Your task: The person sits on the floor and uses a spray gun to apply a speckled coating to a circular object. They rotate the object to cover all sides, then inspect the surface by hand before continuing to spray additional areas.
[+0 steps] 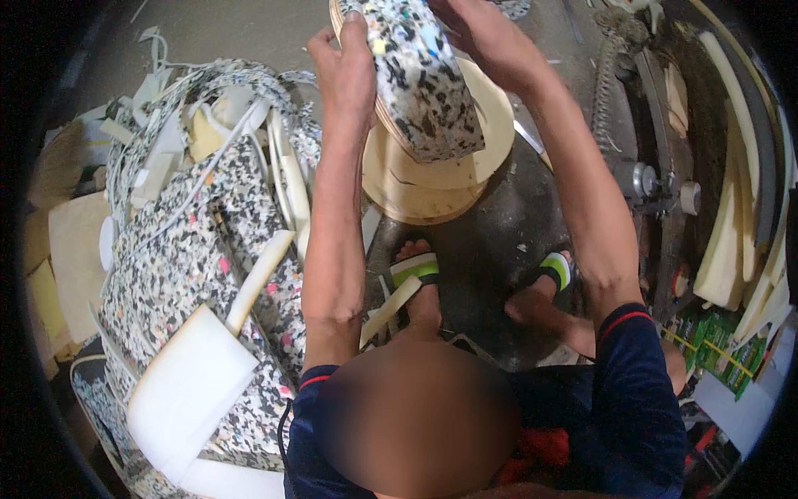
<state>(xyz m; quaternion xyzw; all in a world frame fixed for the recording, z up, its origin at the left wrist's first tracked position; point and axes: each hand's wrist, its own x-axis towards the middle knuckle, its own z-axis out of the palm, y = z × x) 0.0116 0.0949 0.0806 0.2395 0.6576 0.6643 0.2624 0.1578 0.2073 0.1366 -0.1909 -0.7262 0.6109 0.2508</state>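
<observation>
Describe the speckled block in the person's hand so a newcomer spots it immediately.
Start at the round cream piece, upper middle of the view. In front of it, the left hand grips the speckled block. Unlike the speckled foam heap at left, it is held up and has tan edging.

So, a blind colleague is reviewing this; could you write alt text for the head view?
A person's left hand grips a speckled foam block, the right hand at its other side, over a round pale stand. A foam pile with white scraps lies to the left.
</observation>
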